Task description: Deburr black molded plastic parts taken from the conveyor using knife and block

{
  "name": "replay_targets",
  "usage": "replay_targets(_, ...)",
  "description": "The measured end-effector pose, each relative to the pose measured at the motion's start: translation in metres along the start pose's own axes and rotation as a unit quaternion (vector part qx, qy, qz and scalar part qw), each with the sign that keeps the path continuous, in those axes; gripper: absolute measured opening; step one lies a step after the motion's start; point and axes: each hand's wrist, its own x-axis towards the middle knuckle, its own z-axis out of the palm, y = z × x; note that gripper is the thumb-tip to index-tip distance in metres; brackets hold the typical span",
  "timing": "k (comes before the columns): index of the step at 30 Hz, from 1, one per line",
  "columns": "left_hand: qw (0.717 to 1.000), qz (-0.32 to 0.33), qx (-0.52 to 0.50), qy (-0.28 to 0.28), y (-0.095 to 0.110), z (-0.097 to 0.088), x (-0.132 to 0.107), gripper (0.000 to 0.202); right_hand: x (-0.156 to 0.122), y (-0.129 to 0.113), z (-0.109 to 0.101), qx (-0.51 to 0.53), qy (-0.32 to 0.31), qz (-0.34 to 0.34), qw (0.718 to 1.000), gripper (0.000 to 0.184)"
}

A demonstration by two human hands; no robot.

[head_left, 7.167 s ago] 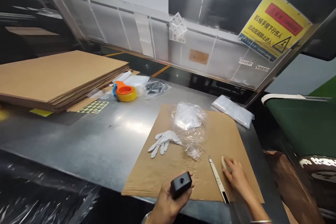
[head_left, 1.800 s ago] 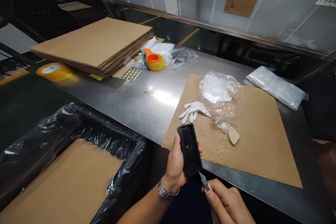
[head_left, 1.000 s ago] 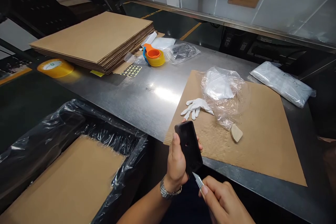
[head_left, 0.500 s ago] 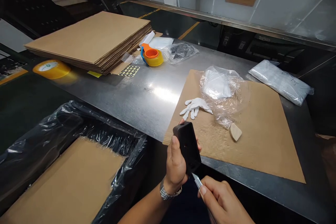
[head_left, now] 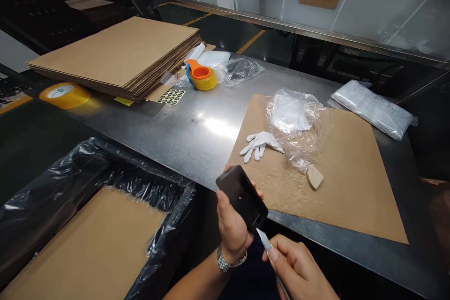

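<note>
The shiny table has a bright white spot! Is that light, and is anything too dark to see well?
Head view: likely light reflecting off the metal table; same head view: the black part in the left hand is dark inside, fine detail hard to tell.

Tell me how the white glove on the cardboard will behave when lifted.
The white glove would likely droop, since it looks like limp cloth. It is probably light, with no hand filling it. If pushed, it should bunch up rather than roll, as it lies fairly flat on the cardboard.
</note>
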Motion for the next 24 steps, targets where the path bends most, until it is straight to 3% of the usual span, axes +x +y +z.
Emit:
replay_targets(2,1.000,0.009,-0.024,0.004,0.000,0.000,0.000,0.054,-0.002,0.001,-0.001,-0.120,0.063,-0.074,0.988,0.031)
replay_targets(3,0.999,0.017,-0.034,0.006,0.000,0.001,0.000,0.053,-0.003,0.002,-0.001,-0.197,0.108,-0.133,0.965,0.026)
replay_targets(4,0.999,0.025,-0.040,0.009,0.000,0.001,0.000,0.052,-0.004,0.004,-0.001,-0.274,0.155,-0.198,0.928,0.022)
replay_targets(6,0.998,0.043,-0.043,0.013,0.001,0.002,0.000,0.049,-0.004,0.007,0.001,-0.406,0.237,-0.313,0.825,0.024)
replay_targets(8,0.997,0.055,-0.041,0.018,0.002,0.003,-0.001,0.047,-0.003,0.010,0.004,-0.494,0.289,-0.364,0.735,0.026)
replay_targets(10,0.997,0.061,-0.039,0.028,0.004,0.005,-0.002,0.046,-0.002,0.011,0.007,-0.545,0.307,-0.365,0.690,0.024)
replay_targets(14,0.995,0.079,-0.027,0.056,0.005,0.007,-0.003,0.048,-0.001,0.009,0.011,-0.578,0.308,-0.367,0.660,0.023)
replay_targets(24,0.990,0.135,-0.024,0.042,0.003,0.005,-0.004,0.041,0.000,0.012,0.013,-0.581,0.305,-0.366,0.660,0.024)
